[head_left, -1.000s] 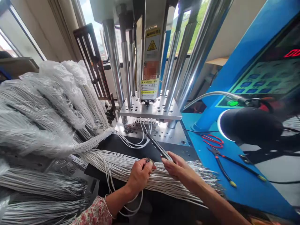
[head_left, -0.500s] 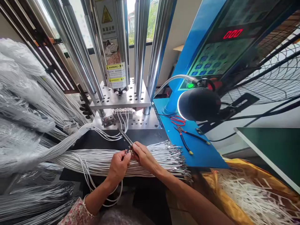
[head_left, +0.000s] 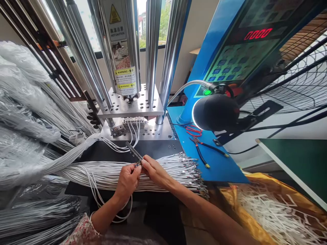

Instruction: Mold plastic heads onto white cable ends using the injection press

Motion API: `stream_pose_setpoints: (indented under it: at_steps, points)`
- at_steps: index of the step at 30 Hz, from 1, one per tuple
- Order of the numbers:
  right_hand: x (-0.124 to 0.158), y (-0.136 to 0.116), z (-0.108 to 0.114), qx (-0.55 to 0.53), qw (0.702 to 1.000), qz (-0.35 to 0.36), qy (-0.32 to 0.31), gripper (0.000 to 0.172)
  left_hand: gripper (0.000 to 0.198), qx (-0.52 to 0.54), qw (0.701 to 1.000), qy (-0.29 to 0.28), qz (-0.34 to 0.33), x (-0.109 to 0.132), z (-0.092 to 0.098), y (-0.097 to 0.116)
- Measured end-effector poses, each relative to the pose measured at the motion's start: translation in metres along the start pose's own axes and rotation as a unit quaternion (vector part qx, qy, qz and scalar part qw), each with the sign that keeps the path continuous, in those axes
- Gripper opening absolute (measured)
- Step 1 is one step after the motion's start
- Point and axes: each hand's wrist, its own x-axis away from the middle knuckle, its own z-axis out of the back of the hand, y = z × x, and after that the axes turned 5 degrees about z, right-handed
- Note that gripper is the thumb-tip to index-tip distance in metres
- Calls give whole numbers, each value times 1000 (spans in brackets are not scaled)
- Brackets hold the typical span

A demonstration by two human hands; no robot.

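Over a thick bundle of white cables, my two hands meet, fingers closed. My right hand grips one end of a slotted dark metal bar, which slants up and to the left. My left hand pinches small metal cable ends at the near end of that bar; fingers partly hide them. Loose white cables loop below my left wrist. Behind the bar, several white cables run into a metal mould block under the upper plate of a press.
Black-handled cutters and a red-handled tool lie on the blue surface. A lamp overhangs it. Plastic-wrapped cables crowd the left. A yellow sack holds white plastic scraps. The press carries a hot caution label.
The metal bar and both hands have shifted slightly left. The hands keep hold of the bar and the cable ends. The press plate looks unmoved.
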Motion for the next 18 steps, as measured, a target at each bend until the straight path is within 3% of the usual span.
stream_pose_setpoints:
  at_steps: [5,13,18]
  points:
    - [2,-9,2,-117,991,-55,34,31,38,14,1000,5,-14,0,14,4]
    - [6,-12,2,-126,991,-55,7,33,41,-46,997,-52,-30,-3,14,5]
    - [5,-7,2,-107,993,-41,-3,33,41,-20,999,-35,0,-2,9,4]
